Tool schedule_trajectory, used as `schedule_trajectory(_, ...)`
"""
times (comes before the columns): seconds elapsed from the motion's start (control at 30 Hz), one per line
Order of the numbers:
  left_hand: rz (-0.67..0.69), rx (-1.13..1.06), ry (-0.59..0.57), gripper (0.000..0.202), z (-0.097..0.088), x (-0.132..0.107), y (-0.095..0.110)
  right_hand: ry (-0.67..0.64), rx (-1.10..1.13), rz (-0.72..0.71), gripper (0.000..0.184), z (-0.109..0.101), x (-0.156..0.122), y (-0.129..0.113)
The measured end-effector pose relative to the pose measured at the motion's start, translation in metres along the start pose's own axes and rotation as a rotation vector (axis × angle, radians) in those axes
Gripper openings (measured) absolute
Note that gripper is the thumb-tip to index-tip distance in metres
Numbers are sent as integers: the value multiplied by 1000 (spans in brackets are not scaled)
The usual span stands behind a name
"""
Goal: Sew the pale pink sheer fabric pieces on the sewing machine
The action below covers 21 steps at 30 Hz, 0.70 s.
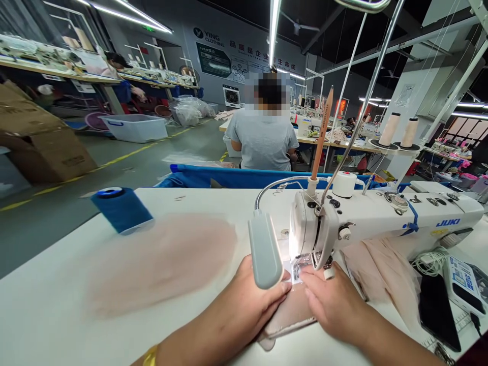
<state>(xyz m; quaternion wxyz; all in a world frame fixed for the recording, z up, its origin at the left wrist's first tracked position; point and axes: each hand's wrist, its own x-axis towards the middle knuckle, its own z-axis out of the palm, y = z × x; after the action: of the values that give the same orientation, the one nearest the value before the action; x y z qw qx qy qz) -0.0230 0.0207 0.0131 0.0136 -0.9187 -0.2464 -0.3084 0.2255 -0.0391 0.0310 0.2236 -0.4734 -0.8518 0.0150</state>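
A white JUKI sewing machine [385, 216] stands on the white table [46, 305]. Both my hands rest on a small folded piece of pale pink fabric [290, 312] just in front of the needle area [305, 264]. My left hand [247, 300] lies on the fabric's left side, fingers curled and pressed down toward the presser foot. My right hand [333, 300] presses the fabric's right side with fingers together. A grey gooseneck lamp head [264, 249] hangs over my left hand and hides its fingertips.
A blurred pile of pink fabric [160, 259] and a blue thread cone [121, 208] lie to the left. More pink cloth [381, 269], a black phone [438, 310] and a control box [463, 277] sit to the right. A person in a grey shirt [263, 137] sits ahead, back turned.
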Motion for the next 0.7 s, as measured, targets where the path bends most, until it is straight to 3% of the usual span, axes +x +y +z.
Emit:
schedule_trajectory(0.17, -36, -39, -7, 27, 2, 1, -8, 15, 26, 17, 34, 3, 0, 1)
schedule_trajectory(0.3, -213, -278, 50, 24, -1, 13, 3, 66, 42, -7, 33, 8, -4, 4)
schedule_trajectory(0.47, -406, -446, 67, 34, -12, 31, 17, 96, 43, -39, 37, 15, -7, 8)
schedule_trajectory(0.6, -632, -591, 217, 29, -26, 48, -9, 115, 59, -79, 38, 20, -9, 12)
schedule_trajectory(0.7, -860, -710, 482, 19, -50, 57, -45, 127, 60, -93, 38, 20, -10, 15)
